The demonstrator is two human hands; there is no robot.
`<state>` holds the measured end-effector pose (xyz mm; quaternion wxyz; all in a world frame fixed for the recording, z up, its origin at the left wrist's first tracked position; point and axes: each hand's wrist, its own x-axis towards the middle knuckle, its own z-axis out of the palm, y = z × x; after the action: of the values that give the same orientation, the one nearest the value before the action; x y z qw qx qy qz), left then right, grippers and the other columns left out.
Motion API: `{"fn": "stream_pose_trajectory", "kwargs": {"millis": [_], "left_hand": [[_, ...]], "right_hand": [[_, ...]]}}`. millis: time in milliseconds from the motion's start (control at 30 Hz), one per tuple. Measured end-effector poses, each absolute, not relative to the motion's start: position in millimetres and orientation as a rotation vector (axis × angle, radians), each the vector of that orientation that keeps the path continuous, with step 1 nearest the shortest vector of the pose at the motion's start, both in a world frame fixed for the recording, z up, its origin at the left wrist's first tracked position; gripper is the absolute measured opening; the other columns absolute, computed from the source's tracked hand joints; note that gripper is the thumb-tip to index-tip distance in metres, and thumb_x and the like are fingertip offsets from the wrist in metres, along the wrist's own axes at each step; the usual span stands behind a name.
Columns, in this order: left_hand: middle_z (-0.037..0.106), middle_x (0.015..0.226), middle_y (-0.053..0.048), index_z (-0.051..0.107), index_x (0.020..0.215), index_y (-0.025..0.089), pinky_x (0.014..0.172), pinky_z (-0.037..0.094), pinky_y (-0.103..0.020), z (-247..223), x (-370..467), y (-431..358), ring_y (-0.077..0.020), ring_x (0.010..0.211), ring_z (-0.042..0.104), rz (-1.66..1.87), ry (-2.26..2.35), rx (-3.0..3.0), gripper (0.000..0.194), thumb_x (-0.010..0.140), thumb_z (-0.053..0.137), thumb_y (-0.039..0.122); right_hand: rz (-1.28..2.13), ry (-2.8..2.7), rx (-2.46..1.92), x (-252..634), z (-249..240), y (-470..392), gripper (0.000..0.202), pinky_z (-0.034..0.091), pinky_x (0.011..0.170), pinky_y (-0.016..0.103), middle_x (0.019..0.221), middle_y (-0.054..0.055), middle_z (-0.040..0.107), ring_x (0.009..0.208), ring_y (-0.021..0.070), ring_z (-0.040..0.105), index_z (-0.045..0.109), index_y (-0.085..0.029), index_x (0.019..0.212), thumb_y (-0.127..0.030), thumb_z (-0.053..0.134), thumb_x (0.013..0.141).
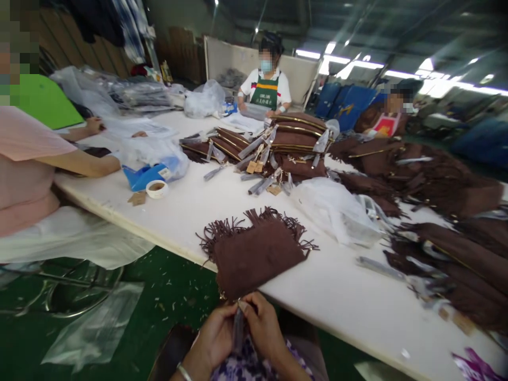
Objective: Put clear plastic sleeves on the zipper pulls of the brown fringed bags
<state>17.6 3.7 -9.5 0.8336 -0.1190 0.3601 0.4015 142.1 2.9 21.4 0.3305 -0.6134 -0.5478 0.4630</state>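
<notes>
A brown fringed bag lies flat at the near edge of the white table, its fringe pointing away from me. At its near corner, my left hand and my right hand meet with fingertips pinched together. Between them hangs a greyish plastic-wrapped strip, its upper end at the fingertips. Small metal fittings seem to sit at that corner of the bag, but the fingers hide most of the detail.
Stacked brown bags with gold zips stand across the white table; more brown bags lie right. Clear plastic, a tape roll and a blue packet are nearby. Co-workers sit left, opposite and far right.
</notes>
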Motion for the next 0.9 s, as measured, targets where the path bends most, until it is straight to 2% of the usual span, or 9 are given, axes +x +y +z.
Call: {"fn": "stream_pose_trajectory", "kwargs": {"millis": [233, 367, 433, 467, 533, 600, 667, 767, 900], "left_hand": [[0.067, 0.065, -0.006, 0.061, 0.080, 0.009, 0.073, 0.057, -0.036, -6, 19, 23, -0.0224, 0.068, 0.069, 0.829, 0.687, -0.356, 0.010, 0.077, 0.053, 0.003], [0.068, 0.067, -0.005, 0.062, 0.081, 0.011, 0.076, 0.056, -0.035, -8, 21, 29, -0.0212, 0.071, 0.069, 0.903, 0.720, -0.363, 0.015, 0.074, 0.055, -0.001], [0.069, 0.073, -0.005, 0.064, 0.087, 0.012, 0.076, 0.055, -0.032, -12, 17, 23, -0.0192, 0.072, 0.068, 0.937, 0.735, -0.335, 0.018, 0.075, 0.057, 0.001], [0.070, 0.076, -0.006, 0.064, 0.090, 0.012, 0.075, 0.055, -0.031, -14, 13, 17, -0.0185, 0.072, 0.068, 0.943, 0.757, -0.291, 0.018, 0.075, 0.059, 0.003], [0.070, 0.081, -0.008, 0.064, 0.093, 0.011, 0.075, 0.054, -0.031, -18, -2, 3, -0.0182, 0.072, 0.067, 0.948, 0.872, -0.166, 0.020, 0.074, 0.062, 0.005], [0.069, 0.082, -0.008, 0.064, 0.090, 0.011, 0.075, 0.054, -0.033, -20, -20, -9, -0.0192, 0.072, 0.067, 0.955, 1.111, -0.017, 0.018, 0.072, 0.063, 0.011], [0.069, 0.085, -0.007, 0.064, 0.088, 0.014, 0.077, 0.053, -0.035, -20, -36, -12, -0.0210, 0.076, 0.066, 0.964, 1.403, 0.186, 0.016, 0.073, 0.062, 0.019], [0.069, 0.092, -0.007, 0.063, 0.097, 0.017, 0.081, 0.050, -0.038, -22, -45, -1, -0.0251, 0.085, 0.066, 0.923, 1.684, 0.627, 0.027, 0.075, 0.058, 0.033], [0.063, 0.117, -0.011, 0.059, 0.114, 0.018, 0.091, 0.046, -0.042, -37, -33, 29, -0.0293, 0.109, 0.058, 0.896, 1.691, 1.038, 0.044, 0.073, 0.059, 0.033]], "right_hand": [[1.296, -1.444, -1.574, 142, 30, 19, 0.020, 0.043, 0.069, 0.026, 0.079, 0.001, 0.064, 0.077, 0.0168, 0.059, 0.063, -0.018, 0.079, -0.029, 0.049, 0.089], [1.347, -1.539, -1.594, 147, 39, 37, 0.024, 0.045, 0.068, 0.027, 0.078, 0.001, 0.066, 0.074, 0.0176, 0.061, 0.064, -0.019, 0.082, -0.036, 0.048, 0.090], [1.236, -1.638, -1.655, 154, 48, 46, 0.025, 0.045, 0.067, 0.028, 0.076, 0.001, 0.065, 0.072, 0.0176, 0.060, 0.064, -0.021, 0.083, -0.037, 0.046, 0.092], [1.103, -1.692, -1.692, 158, 51, 50, 0.025, 0.046, 0.070, 0.030, 0.079, 0.002, 0.066, 0.075, 0.0179, 0.060, 0.064, -0.021, 0.086, -0.036, 0.045, 0.093], [0.750, -1.819, -1.735, 166, 55, 58, 0.024, 0.046, 0.083, 0.034, 0.098, 0.005, 0.066, 0.092, 0.0202, 0.060, 0.063, -0.022, 0.100, -0.034, 0.043, 0.094], [0.465, -1.998, -1.725, 173, 52, 64, 0.030, 0.042, 0.097, 0.040, 0.124, 0.009, 0.058, 0.112, 0.0243, 0.053, 0.057, -0.023, 0.120, -0.032, 0.045, 0.093], [0.320, -2.184, -1.708, 177, 42, 70, 0.041, 0.038, 0.103, 0.045, 0.138, 0.011, 0.047, 0.124, 0.0283, 0.045, 0.050, -0.024, 0.132, -0.032, 0.049, 0.092], [0.238, -2.344, -1.689, 182, 26, 83, 0.045, 0.038, 0.104, 0.048, 0.144, 0.012, 0.042, 0.129, 0.0304, 0.040, 0.049, -0.024, 0.135, -0.034, 0.052, 0.091], [0.202, -2.429, -1.611, 190, 16, 108, 0.046, 0.038, 0.106, 0.048, 0.146, 0.012, 0.040, 0.132, 0.0299, 0.038, 0.049, -0.022, 0.135, -0.036, 0.053, 0.091]]}}
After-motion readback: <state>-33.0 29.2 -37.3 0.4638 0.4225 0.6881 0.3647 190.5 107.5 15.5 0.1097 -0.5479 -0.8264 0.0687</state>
